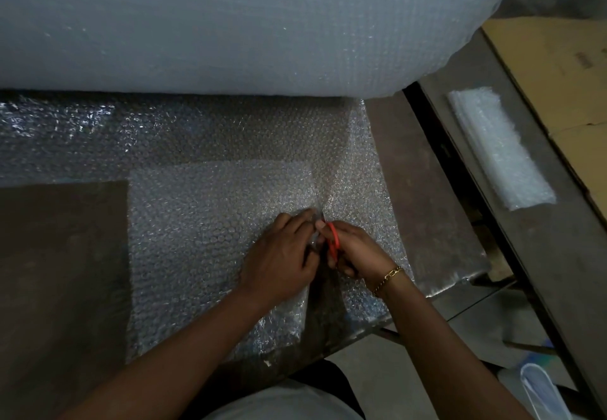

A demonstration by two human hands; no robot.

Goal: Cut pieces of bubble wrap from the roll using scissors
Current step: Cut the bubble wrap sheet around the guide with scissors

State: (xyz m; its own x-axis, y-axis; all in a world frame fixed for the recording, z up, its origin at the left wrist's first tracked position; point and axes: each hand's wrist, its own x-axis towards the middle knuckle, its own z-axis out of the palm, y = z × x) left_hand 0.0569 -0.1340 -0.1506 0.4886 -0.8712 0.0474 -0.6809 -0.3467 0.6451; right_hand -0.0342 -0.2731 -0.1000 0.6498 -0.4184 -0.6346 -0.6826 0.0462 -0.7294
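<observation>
A huge roll of bubble wrap lies across the back of the metal table. Its unrolled sheet is spread flat toward me. A cut runs up the sheet from the near edge, leaving a dark gap between the two parts. My right hand grips red-handled scissors at the top of that cut; the blades are hidden. My left hand pinches the sheet's cut edge right beside the scissors. The strip of sheet right of the cut lies near the table's right edge.
A folded pile of bubble wrap pieces rests on a second table at the right, beside flat cardboard. A narrow gap separates the two tables. A white sandal shows on the floor at bottom right.
</observation>
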